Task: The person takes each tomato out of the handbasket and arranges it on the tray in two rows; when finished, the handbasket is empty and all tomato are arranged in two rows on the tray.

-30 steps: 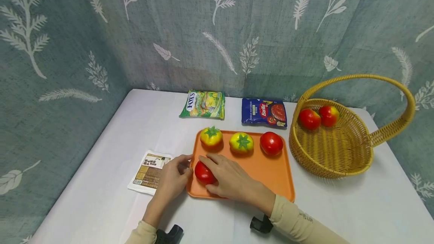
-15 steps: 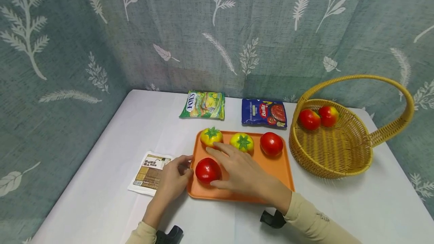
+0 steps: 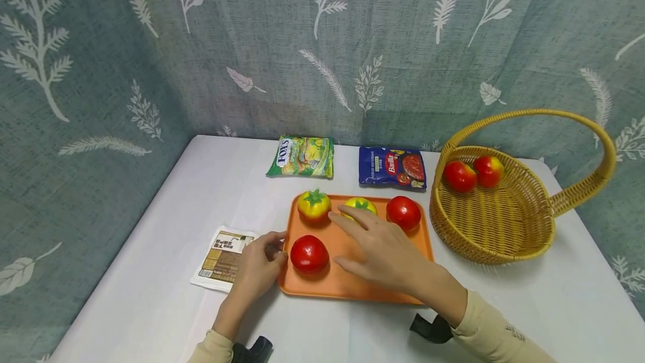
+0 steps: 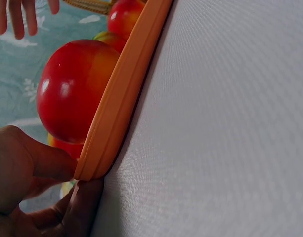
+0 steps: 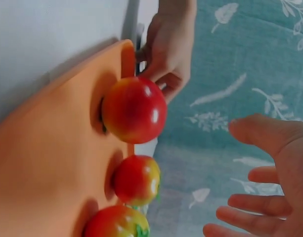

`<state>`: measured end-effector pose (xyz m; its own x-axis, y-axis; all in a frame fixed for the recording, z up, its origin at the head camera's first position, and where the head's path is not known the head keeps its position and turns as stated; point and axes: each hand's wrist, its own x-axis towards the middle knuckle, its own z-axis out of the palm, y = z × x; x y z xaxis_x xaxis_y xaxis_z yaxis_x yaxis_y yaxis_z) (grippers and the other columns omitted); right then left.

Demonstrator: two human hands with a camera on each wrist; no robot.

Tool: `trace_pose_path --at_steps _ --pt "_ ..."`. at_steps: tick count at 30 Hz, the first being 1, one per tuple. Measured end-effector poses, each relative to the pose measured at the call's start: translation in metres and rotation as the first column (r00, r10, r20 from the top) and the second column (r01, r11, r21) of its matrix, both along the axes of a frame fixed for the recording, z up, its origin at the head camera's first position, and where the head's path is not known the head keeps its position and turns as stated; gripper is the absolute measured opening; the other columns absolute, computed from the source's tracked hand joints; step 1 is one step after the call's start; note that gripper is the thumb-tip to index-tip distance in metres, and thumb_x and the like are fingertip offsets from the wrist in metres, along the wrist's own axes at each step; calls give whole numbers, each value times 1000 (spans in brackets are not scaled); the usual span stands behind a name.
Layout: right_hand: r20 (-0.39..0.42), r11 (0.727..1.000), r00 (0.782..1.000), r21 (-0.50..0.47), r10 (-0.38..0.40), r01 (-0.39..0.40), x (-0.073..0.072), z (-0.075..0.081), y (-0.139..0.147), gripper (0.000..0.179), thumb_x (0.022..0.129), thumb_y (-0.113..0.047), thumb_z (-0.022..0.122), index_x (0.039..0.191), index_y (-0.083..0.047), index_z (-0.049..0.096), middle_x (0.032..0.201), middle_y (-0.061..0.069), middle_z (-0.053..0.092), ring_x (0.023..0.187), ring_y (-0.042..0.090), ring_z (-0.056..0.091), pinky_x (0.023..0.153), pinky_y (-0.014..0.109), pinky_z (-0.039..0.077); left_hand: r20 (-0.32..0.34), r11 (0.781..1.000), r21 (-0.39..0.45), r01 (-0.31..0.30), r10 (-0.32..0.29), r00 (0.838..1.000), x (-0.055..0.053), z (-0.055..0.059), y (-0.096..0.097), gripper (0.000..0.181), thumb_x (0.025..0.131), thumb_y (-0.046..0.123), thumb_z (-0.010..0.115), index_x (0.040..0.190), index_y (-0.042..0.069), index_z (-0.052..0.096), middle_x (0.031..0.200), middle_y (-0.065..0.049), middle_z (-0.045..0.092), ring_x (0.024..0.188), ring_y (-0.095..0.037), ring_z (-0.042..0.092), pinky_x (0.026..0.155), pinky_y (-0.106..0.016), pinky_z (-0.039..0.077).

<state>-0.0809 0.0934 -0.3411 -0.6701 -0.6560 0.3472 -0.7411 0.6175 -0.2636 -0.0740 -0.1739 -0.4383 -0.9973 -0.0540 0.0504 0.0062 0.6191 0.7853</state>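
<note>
In the head view, an orange tray (image 3: 342, 287) lies on the white table. My left hand (image 3: 257, 265) grips its left edge; the left wrist view shows the thumb (image 4: 55, 160) at the rim and fingers beneath. A red tomato (image 3: 309, 255) sits on the tray's near left, stem side down. Two yellow-red tomatoes with green tops, one left (image 3: 314, 209) and one middle (image 3: 360, 203), and another red tomato (image 3: 403, 213) line the far side. My right hand (image 3: 380, 251) hovers over the tray with fingers spread, holding nothing; its fingertips partly cover the middle tomato.
Right of the tray stands a wicker basket (image 3: 453, 237) with a tall handle and two red tomatoes (image 3: 460, 177) inside. Behind the tray lie a green Fox's candy bag (image 3: 304, 157) and a blue Barilla packet (image 3: 392, 168). A white-brown packet (image 3: 216, 262) lies by my left hand.
My right hand has let go of the near-left red tomato and drawn away to the right, fingers spreading. That tomato stays on the tray. My left hand has kept its place.
</note>
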Motion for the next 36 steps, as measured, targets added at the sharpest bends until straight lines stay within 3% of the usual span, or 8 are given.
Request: trace_pose_path --at_steps 5,13,21,36 --pt "-24 998 1000 -58 -16 14 3 6 13 63 81 -31 83 136 -8 61 138 13 57 122 28 59 91 43 53 0 1000 8 0 0 1000 1 1 1 40 81 -3 68 119 7 72 87 -4 65 71 -15 58 63 -27 49" --pt "-55 996 996 -59 -74 71 3 12 40 66 83 -30 81 140 -9 57 138 13 57 114 30 62 84 45 55 -4 1000 -3 -5 5 1000 1 2 1 40 80 -3 67 119 7 72 87 -4 65 70 -15 57 63 -27 47" --pt "-106 991 990 -98 -97 87 1 19 66 63 78 -23 85 134 -5 61 133 15 60 114 33 62 85 47 55 -7 1000 9 -5 5 1000 1 1 1 39 80 -3 67 118 7 73 88 -5 66 70 -15 58 62 -27 48" --pt "-196 976 959 -117 -205 184 -5 42 114 57 76 -19 82 127 -2 65 128 15 62 111 34 62 84 52 54 -6 1000 -4 -3 3 1000 0 0 1 40 82 -2 68 120 8 72 89 -5 66 70 -15 57 61 -27 47"
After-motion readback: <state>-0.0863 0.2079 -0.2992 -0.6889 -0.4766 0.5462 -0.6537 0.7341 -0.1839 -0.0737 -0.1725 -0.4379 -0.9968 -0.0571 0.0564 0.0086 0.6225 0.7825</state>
